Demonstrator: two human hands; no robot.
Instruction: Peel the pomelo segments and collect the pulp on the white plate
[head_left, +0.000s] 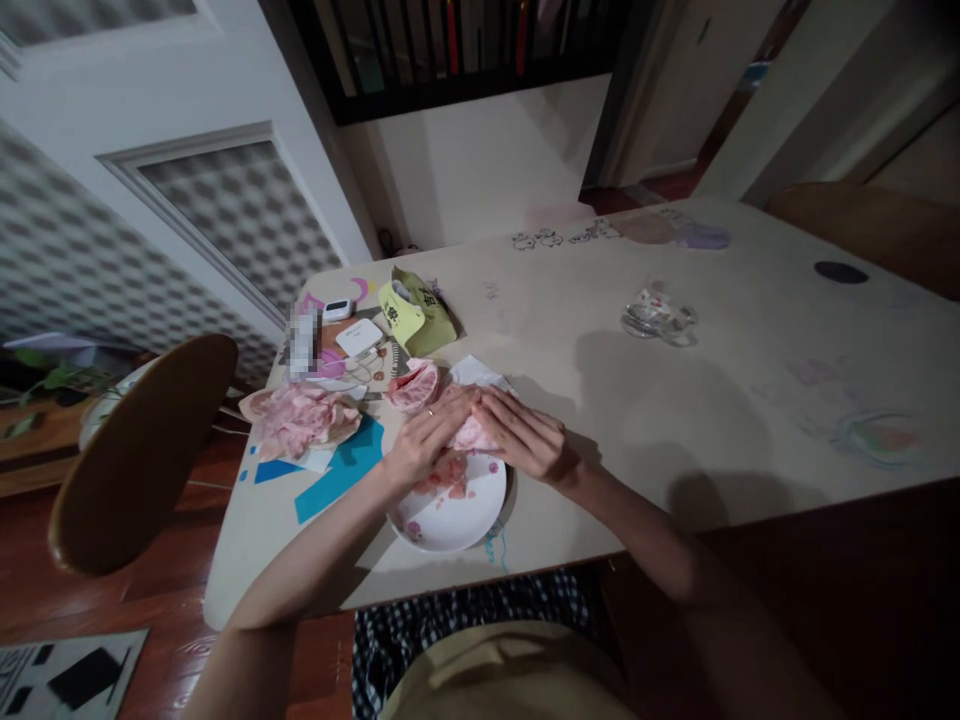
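Note:
My left hand (427, 440) and my right hand (525, 432) meet over the far rim of a white flowered plate (446, 528). Both are closed around a pink pomelo piece (472, 434), partly covered by my fingers. Pieces of reddish pomelo flesh (450, 478) lie on the plate, below the hands. Just beyond my left hand rests another pomelo wedge (414, 386), its pink membrane showing. A heap of pale pink peel and membrane (304, 420) sits further left. White paper (480, 371) shows behind my fingers.
A yellow-green visor cap (420, 312), a white flat device (359, 338) and a small device with a screen (337, 309) lie at the back left. Blue sheets (341, 470) are near the peel. A clear glass item (658, 318) stands right. A wooden chair (142, 450) is left.

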